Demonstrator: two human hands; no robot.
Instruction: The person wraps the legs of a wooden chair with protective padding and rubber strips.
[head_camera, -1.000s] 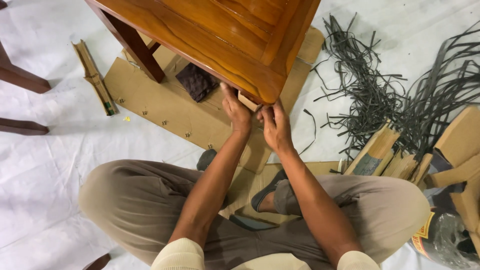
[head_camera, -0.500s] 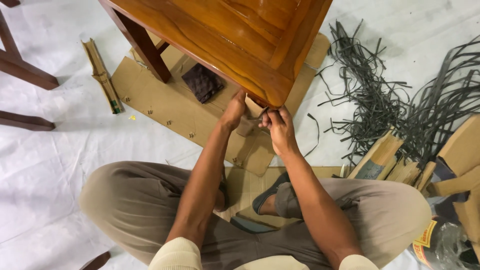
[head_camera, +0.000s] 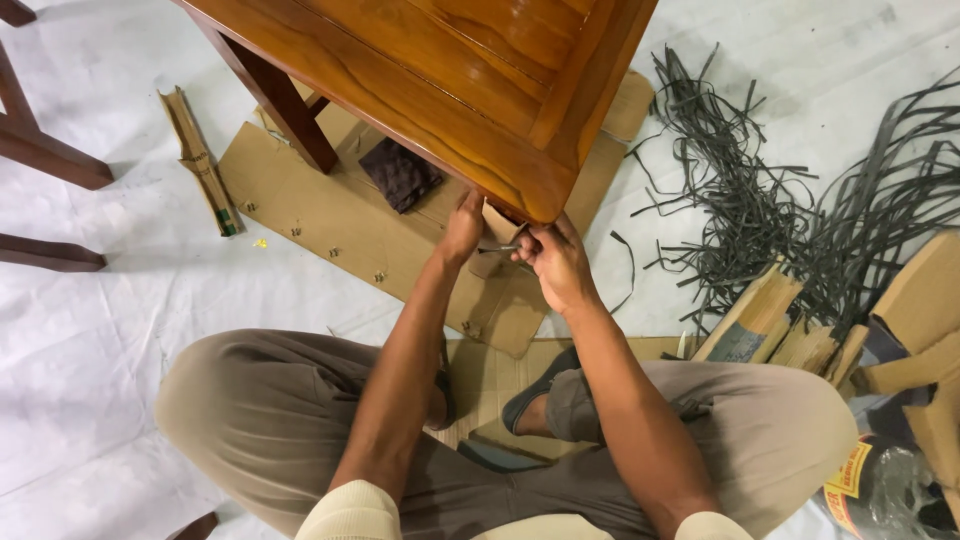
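While the person sits cross-legged on the white floor sheet (head_camera: 100, 330), both hands work at the near corner of the wooden table (head_camera: 450, 70). A cardboard corner piece (head_camera: 497, 222) sits directly under that corner, against the top of the table leg, which is mostly hidden. The left hand (head_camera: 463, 228) touches the left side of the piece, fingers curled against it; whether it grips or only steadies cannot be told. The right hand (head_camera: 550, 258) is pinched narrow, and a thin dark strip (head_camera: 500, 247) runs from its fingertips leftward across the piece. The strip's long axis lies roughly level, from hand to hand, just below the piece. Both hands are equally near; the piece lies between them, slightly above. Flat cardboard (head_camera: 330, 215) lies under the table, and loose dark strapping (head_camera: 760, 190) lies well apart, to the right.
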